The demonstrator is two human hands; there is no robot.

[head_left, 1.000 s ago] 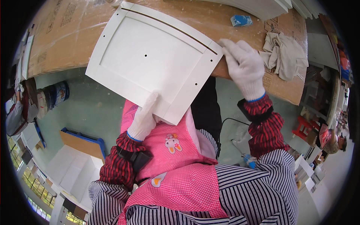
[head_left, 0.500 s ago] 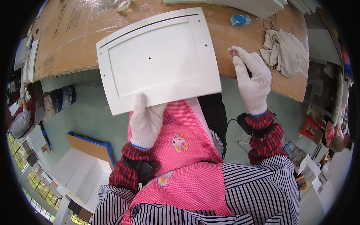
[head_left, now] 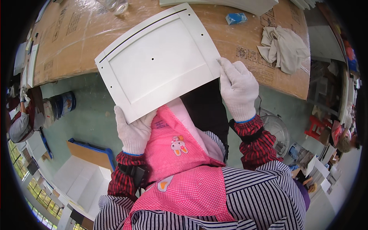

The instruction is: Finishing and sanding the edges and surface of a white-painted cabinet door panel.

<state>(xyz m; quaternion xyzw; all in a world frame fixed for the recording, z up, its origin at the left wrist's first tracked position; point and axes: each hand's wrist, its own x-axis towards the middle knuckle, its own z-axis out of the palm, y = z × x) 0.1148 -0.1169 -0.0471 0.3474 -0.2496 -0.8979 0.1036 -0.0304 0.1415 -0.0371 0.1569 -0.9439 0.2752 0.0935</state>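
A white framed panel [head_left: 153,63] with a recessed middle, a dark slot along its curved far edge and several small holes is tilted above the table's near edge. My left hand [head_left: 134,132], in a white knit glove, grips its near left corner, the thumb at the side and the fingers partly hidden beneath. At the panel's right edge, near the corner, is my gloved right hand [head_left: 239,90]. Its thumb and fingers are pinched together against that edge. The small reddish piece seen in them a moment ago is hidden now.
The table [head_left: 80,42] has a brown cardboard cover under clear film. On it lie a crumpled cream cloth [head_left: 285,50], a small blue box [head_left: 236,18], a clear container [head_left: 117,5] and white boards [head_left: 230,4]. A floor fan [head_left: 276,132] stands right; another person [head_left: 25,119] is far left.
My right hand has moved left and down from beside the panel to its right edge. The panel has tilted counterclockwise, and my left hand has shifted left to its corner.
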